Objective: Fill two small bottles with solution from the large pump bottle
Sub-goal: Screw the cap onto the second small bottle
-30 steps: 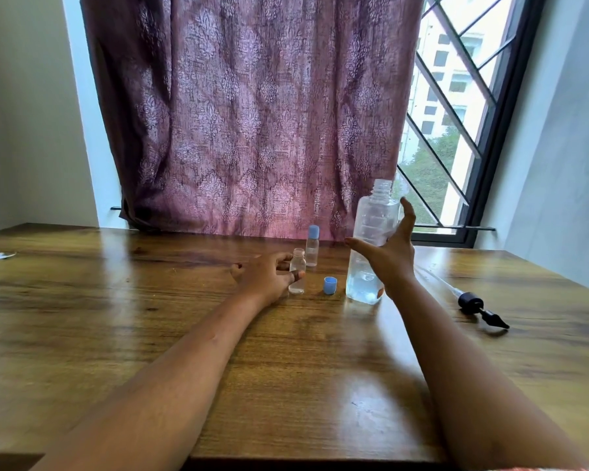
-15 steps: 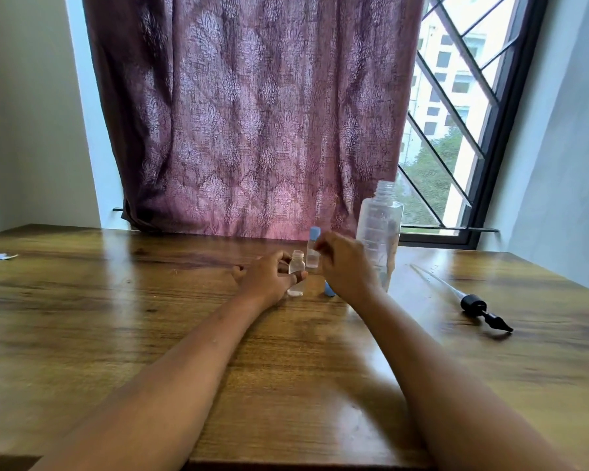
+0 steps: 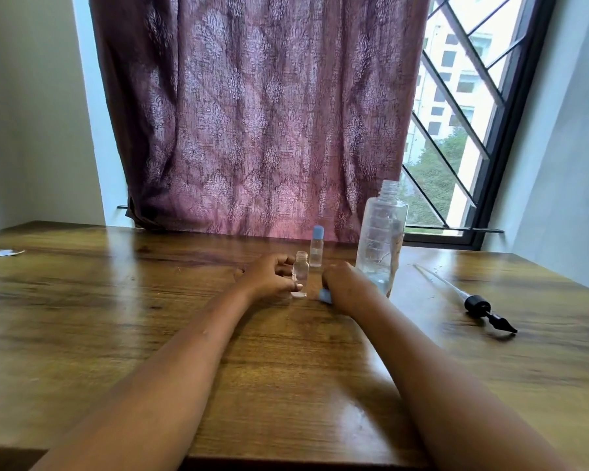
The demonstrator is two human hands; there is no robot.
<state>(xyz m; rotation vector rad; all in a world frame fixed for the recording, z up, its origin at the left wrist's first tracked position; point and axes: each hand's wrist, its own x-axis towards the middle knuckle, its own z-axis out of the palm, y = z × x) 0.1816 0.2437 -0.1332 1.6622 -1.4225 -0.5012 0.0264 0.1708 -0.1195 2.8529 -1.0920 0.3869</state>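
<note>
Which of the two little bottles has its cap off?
The nearer small bottle, gripped by the left hand: its neck is bare. The small bottle behind it wears a blue cap. A loose cap sits at the right hand.

The large bottle (image 3: 383,232) stands just behind the right hand (image 3: 344,283).
</note>
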